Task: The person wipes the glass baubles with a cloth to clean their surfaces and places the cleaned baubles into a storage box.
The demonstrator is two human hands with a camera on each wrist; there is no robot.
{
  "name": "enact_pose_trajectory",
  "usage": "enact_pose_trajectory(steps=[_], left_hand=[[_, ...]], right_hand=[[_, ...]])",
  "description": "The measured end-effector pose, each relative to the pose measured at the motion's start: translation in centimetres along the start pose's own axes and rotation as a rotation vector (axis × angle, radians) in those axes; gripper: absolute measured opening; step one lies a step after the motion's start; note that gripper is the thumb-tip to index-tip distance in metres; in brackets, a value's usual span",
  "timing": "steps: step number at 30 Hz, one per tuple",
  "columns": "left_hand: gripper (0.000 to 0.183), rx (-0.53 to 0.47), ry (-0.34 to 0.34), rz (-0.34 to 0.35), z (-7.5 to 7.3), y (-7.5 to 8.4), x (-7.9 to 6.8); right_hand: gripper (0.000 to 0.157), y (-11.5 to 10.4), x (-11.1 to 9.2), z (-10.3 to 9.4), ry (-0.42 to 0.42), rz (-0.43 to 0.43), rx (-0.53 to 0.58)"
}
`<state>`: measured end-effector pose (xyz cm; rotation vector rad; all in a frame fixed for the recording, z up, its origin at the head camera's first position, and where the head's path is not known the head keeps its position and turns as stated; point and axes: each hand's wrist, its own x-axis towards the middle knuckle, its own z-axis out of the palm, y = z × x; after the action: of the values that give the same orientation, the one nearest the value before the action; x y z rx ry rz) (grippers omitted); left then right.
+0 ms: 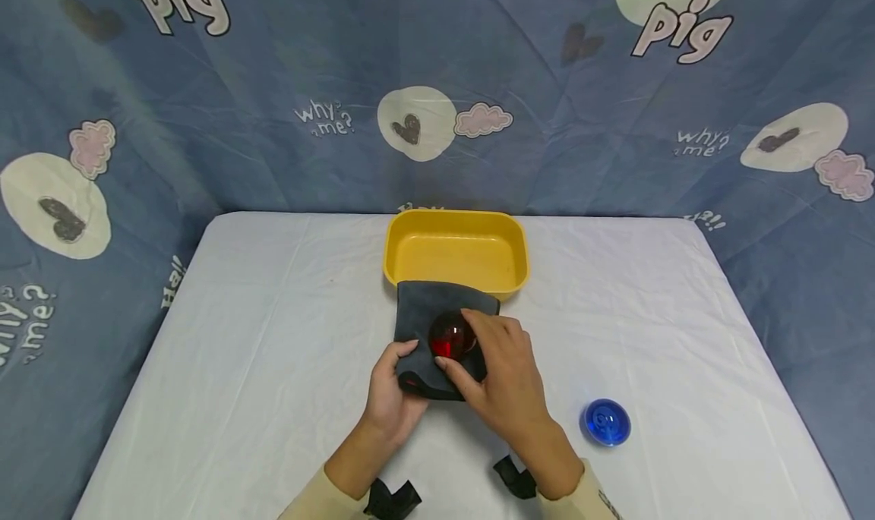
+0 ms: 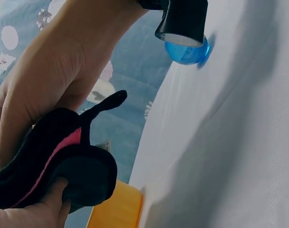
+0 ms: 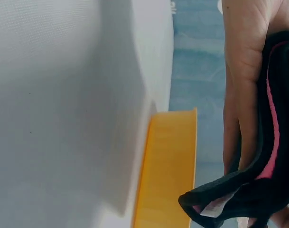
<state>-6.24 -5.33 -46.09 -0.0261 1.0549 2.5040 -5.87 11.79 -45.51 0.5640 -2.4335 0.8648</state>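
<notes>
My right hand (image 1: pixel 509 379) pinches a glossy, see-through red ball (image 1: pixel 449 338) between thumb and fingers. The ball is against the upper face of a dark grey cloth piece (image 1: pixel 418 315) with black trim. My left hand (image 1: pixel 393 395) grips this cloth at its near left, thumb on top and the other fingers underneath. In the left wrist view the folded cloth (image 2: pixel 82 175) shows a pink inner layer and a black loop. A pale tag hangs at its edge in the right wrist view. Neither wrist view shows the red ball.
Just beyond the cloth is a yellow tray (image 1: pixel 403 277), its near rim partly covered. A clear blue ball (image 1: pixel 607 423) sits to the right on the white-covered table (image 1: pixel 273 368). Black wrist-camera mounts are at both wrists. A blue printed curtain (image 1: pixel 307 171) surrounds the table's back and sides.
</notes>
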Motion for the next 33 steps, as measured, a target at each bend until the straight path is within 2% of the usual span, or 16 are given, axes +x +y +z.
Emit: enact_pose_trajectory(steps=[8, 13, 18, 21, 24, 28, 33], left_hand=[[0.064, -0.007, 0.007, 0.001, 0.0, -0.3, 0.0], [0.062, -0.002, 0.000, -0.001, 0.0, -0.4, 0.0], [0.062, 0.006, -0.005, -0.011, 0.1, -0.3, 0.1], [0.061, 0.008, -0.003, 0.003, 0.2, -0.2, 0.2], [0.060, 0.007, 0.003, 0.010, 0.1, -0.2, 0.1], [0.061, 0.001, 0.009, 0.011, 0.0, -0.3, -0.1], [0.062, -0.019, 0.001, 0.035, 0.0, -0.2, 0.1]], right_hand=[[0.060, 0.3, 0.2, 0.5, 0.080, 0.052, 0.053], [0.064, 0.4, 0.1, 0.9, 0.139, 0.079, 0.061], [0.065, 0.5, 0.0, 1.3, 0.184, 0.066, 0.072], [0.066, 0.5, -0.1, 1.4, 0.164, 0.069, 0.091], [0.074, 0.5, -0.3, 1.4, 0.111, 0.071, 0.099], [0.082, 0.5, -0.7, 1.3, 0.082, 0.027, 0.104], [0.077, 0.7, -0.6, 1.3, 0.084, -0.044, 0.092]])
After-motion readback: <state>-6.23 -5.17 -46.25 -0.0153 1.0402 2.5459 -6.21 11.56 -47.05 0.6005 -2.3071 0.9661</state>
